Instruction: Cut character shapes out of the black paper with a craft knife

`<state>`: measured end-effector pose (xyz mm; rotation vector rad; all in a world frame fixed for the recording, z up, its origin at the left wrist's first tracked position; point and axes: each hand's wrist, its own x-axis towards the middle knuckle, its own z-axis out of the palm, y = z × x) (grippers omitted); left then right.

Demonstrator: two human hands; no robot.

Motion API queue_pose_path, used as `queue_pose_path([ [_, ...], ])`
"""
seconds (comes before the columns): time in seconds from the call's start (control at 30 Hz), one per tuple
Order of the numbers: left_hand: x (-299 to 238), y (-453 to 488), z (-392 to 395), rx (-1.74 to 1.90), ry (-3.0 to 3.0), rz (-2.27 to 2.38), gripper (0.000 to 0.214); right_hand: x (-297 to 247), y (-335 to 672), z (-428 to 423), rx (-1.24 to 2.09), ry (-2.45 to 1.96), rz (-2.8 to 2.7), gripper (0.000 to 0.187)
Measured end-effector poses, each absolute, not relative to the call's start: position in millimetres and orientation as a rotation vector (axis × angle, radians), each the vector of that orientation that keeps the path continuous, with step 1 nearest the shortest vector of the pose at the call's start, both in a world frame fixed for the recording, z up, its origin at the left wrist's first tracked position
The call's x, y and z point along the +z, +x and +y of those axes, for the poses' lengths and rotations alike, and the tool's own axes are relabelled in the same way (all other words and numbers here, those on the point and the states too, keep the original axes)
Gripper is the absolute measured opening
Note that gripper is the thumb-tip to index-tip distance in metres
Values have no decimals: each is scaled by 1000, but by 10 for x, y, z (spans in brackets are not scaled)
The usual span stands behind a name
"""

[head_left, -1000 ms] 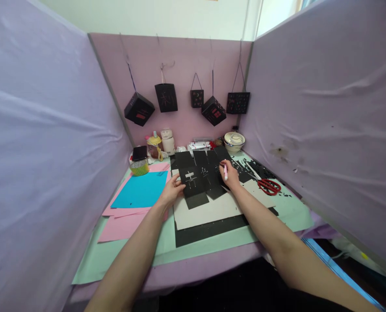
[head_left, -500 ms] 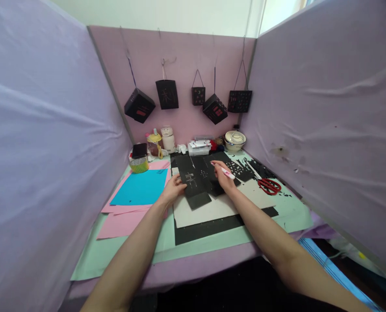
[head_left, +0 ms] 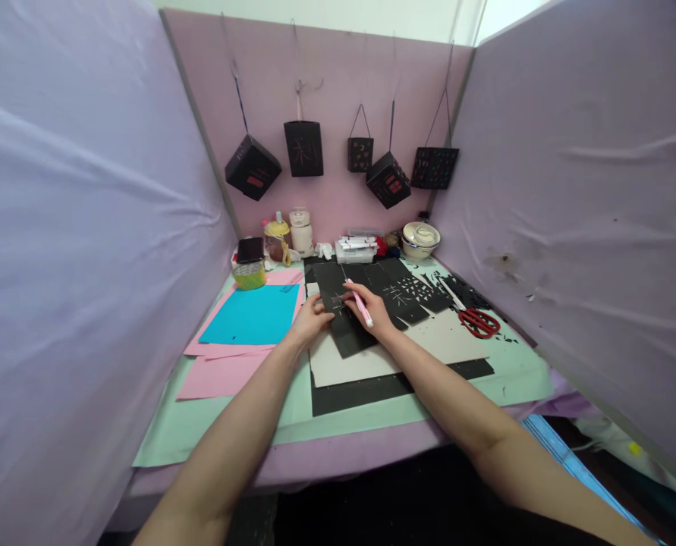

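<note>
My left hand (head_left: 311, 321) is closed at the left edge of a black card (head_left: 353, 334), its fingertips on the card. In my right hand (head_left: 372, 307) I grip a pink-and-white pen-shaped tool (head_left: 360, 305) above the same card. Its tip is hidden by my fingers, so I cannot tell whether it is a pen or a craft knife. Whitish strokes on the card show between my hands. Beside my right hand, another part of the black card bears a whitish character (head_left: 396, 295). Underneath lies a pale board (head_left: 338, 369).
Red-handled scissors (head_left: 479, 323) lie at right among black scraps, near card with cut-out shapes (head_left: 417, 290). Blue paper (head_left: 251, 315) rests on pink sheets (head_left: 224, 378) at left. Tape, bottles, a box of pens (head_left: 356, 252) and a bowl stand behind. Black lanterns (head_left: 304, 149) hang above.
My right hand has moved left, closer to my left hand, with the tool now more upright. The whitish character at right is uncovered. The view has tilted slightly down.
</note>
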<state>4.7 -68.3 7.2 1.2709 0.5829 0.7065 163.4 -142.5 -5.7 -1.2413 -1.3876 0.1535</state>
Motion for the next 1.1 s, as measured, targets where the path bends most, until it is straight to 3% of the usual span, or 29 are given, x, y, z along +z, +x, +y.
queue_pose_path([
  [0.1,73,50,-688,716,1261,577,73,-51,1627,-1440,82,-1261,-1486,31],
  [0.27,81,39,-684,730,1263,596,80,-18,1635,-1444,-36,-1321,-1615,36],
  [0.37,81,35,-691,712,1271,602,73,15,1661,-1460,-92,-1341,-1701,37],
  [0.53,88,36,-708,673,1276,614,32,93,1705,-1442,-159,-1316,-1894,34],
  [0.87,80,44,-687,649,1225,657,36,130,1690,-1423,-215,-1267,-2011,33],
  [1.1,42,53,-656,641,1249,651,35,41,1781,-1412,-285,-1412,-1505,33],
])
